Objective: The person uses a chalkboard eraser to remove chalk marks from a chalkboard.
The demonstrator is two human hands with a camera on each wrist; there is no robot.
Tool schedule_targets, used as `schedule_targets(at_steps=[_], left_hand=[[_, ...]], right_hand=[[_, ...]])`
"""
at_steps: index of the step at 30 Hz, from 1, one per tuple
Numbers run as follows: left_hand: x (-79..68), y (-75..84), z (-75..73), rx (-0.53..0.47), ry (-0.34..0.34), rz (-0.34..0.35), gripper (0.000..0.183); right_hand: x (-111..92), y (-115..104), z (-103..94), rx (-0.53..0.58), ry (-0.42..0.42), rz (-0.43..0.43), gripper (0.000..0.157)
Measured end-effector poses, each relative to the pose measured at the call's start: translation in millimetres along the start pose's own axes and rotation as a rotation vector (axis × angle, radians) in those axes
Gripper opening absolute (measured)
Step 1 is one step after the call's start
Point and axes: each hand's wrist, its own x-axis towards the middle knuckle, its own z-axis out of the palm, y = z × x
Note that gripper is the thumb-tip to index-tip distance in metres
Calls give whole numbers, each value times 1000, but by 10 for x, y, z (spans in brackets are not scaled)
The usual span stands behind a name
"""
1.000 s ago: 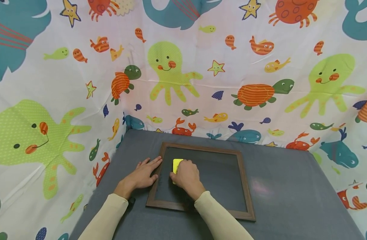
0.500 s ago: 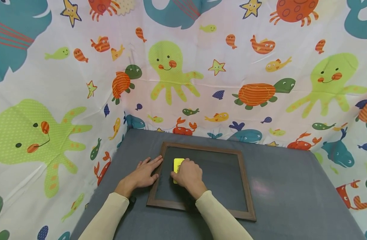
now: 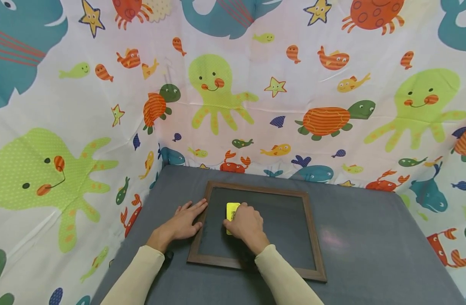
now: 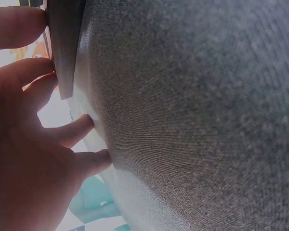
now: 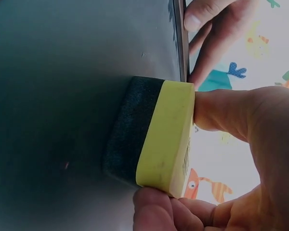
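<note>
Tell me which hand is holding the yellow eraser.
The right hand grips the yellow eraser on the chalkboard. The left hand holds nothing, lying flat against the board's wooden frame.

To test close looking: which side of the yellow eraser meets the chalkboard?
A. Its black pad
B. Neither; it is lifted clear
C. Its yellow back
A: in the right wrist view the eraser has its black pad flat on the chalkboard, while the right hand grips the yellow back.

yellow-and-black eraser (image 3: pixel 231 211), dark board with brown frame (image 3: pixel 311 228), grey tablecloth (image 3: pixel 370 254), sea-creature-patterned white curtain (image 3: pixel 255 84)
</note>
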Motion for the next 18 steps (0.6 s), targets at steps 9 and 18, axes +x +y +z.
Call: schedule_targets(at_steps=[9,18], left_hand=[[-2,-3,-21,2,-3,17,70],[-12,-1,-1,-8,-1,13,70]], right_hand=[[-9,210,-97,14,-1,35,65],[8,478,-164,26,8,85,66]])
